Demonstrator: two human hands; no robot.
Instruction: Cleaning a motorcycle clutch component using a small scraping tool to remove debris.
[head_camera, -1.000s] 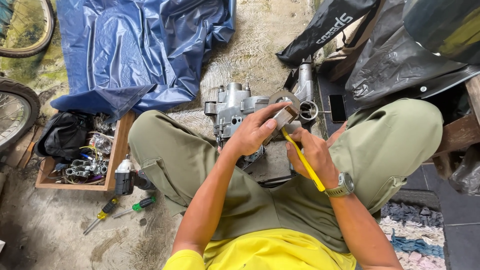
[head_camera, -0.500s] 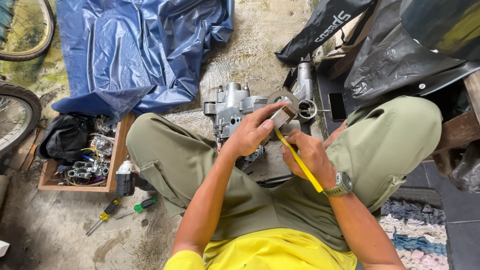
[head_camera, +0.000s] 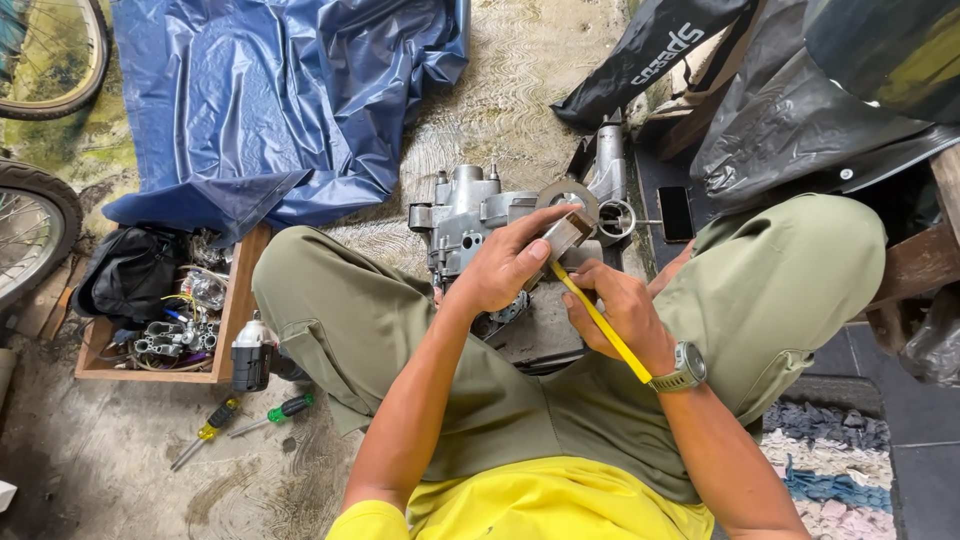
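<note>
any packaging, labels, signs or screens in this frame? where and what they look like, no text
Black bag: top right, on the ground; crumpled glossy plastic with white lettering.
Phone: flat on the ground beside the person's right knee; slim dark rectangle, screen off.
Watch: on the right wrist; round grey case, face too small to tell.
No signs.

Bare concrete floor here, pretty grimy. Lying on it: crumpled blue tarp, wooden tray (full of small metal parts), two screwdrivers, silver engine case, black phone, rag rug.
</note>
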